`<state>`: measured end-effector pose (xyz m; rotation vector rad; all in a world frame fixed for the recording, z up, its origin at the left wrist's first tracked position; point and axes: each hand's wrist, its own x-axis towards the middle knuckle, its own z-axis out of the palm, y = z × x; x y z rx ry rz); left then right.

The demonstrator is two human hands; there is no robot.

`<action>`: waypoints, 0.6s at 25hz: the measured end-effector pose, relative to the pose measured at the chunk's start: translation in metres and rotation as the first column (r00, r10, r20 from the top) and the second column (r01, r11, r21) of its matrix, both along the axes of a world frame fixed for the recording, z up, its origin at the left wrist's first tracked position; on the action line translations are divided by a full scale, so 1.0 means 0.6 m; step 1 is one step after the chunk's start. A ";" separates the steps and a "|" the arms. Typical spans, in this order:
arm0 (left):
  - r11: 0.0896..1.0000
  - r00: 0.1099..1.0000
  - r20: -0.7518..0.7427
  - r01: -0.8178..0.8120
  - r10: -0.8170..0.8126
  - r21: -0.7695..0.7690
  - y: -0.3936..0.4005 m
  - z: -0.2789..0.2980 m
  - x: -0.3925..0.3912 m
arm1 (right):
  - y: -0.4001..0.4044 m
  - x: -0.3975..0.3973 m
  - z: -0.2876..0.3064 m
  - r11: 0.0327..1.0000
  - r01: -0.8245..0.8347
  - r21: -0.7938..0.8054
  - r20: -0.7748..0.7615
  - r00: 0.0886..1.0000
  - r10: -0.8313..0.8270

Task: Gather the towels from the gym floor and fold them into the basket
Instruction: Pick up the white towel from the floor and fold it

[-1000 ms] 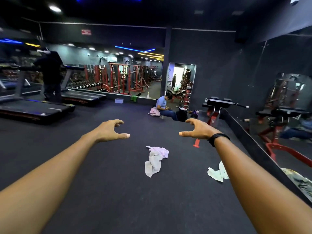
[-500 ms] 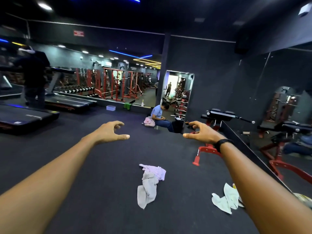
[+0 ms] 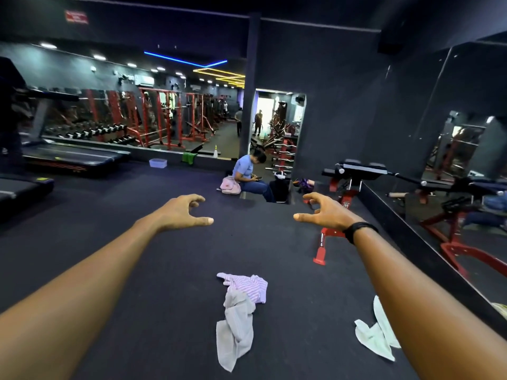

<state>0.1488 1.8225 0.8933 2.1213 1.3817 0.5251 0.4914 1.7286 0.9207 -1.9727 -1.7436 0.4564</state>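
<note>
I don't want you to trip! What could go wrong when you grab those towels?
The grey towel and striped towel overlap, so lifting one may drag the other. The white towel lies partly under the right arm and is easy to miss. The bench foot is close by, a trip risk. Both hands are empty, and no basket is in view.

A red sign [image 3: 76, 17] high on the dark wall and white lettering on the red bench leg [image 3: 321, 244] are both too blurred to read
</note>
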 end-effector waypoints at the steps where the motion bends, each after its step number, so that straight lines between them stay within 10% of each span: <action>1: 1.000 1.000 -0.009 -0.004 0.004 -0.006 0.044 -0.014 0.015 | 0.047 0.016 -0.012 1.000 -0.006 -0.005 0.002 1.000 0.006; 15: 0.977 0.991 -0.136 -0.043 0.015 -0.208 0.555 -0.195 0.218 | 0.617 0.195 -0.195 0.971 -0.028 -0.238 -0.008 1.000 0.026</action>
